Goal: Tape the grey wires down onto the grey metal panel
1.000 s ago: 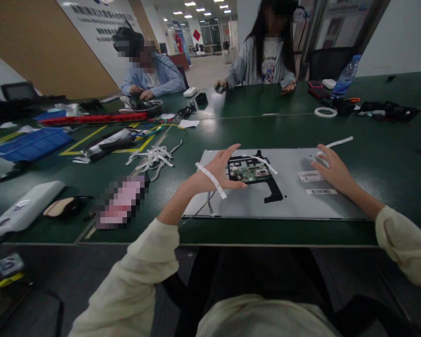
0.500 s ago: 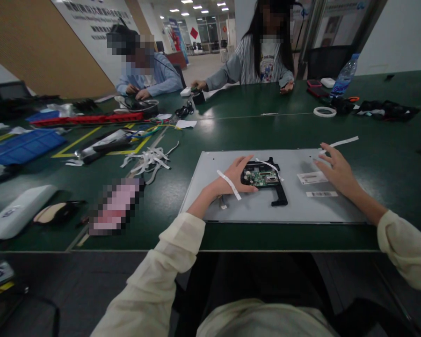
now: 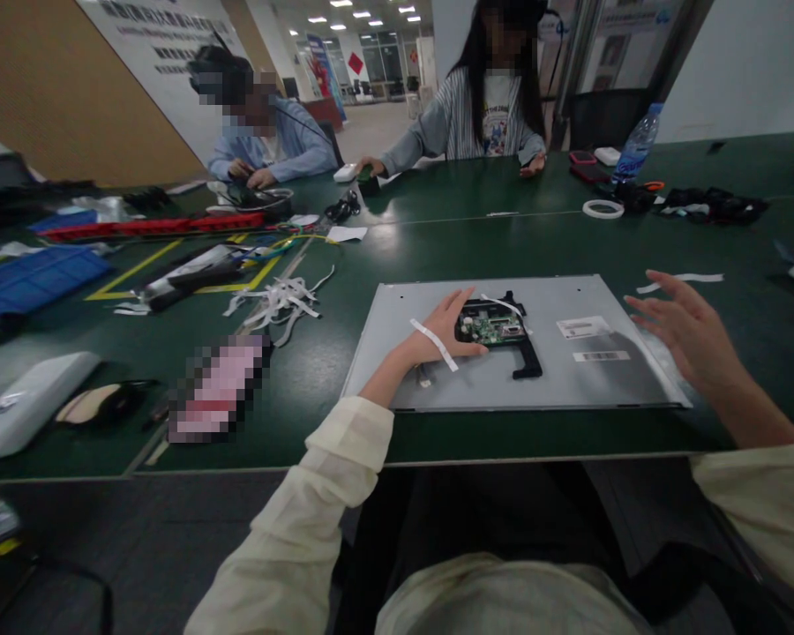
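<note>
A flat grey metal panel [image 3: 437,388] lies on the green table. On it sits a black plastic bracket [image 3: 528,360] with a green circuit board [image 3: 493,330] inside. My left hand [image 3: 440,333] rests at the bracket's left side, thumb and fingers spread wide. One strip of white tape [image 3: 435,345] is stuck across the back of this hand. Another thin white strip [image 3: 516,305] crosses the bracket's top. My right hand [image 3: 692,331] hovers beyond the panel's right edge, carrying a strip of white tape [image 3: 705,279] at its fingertips, fingers somewhat apart.
To the left are a heap of white strips [image 3: 284,304], a pink blurred-out item [image 3: 218,388], a white case [image 3: 36,397] and a blue bin [image 3: 40,280]. A tape roll [image 3: 602,209] and water bottle [image 3: 637,145] stand at far right. Two people sit across the table.
My right hand has moved right, off the panel, and the tape strip has moved with it. My left hand stays at the bracket. The view has shifted slightly.
</note>
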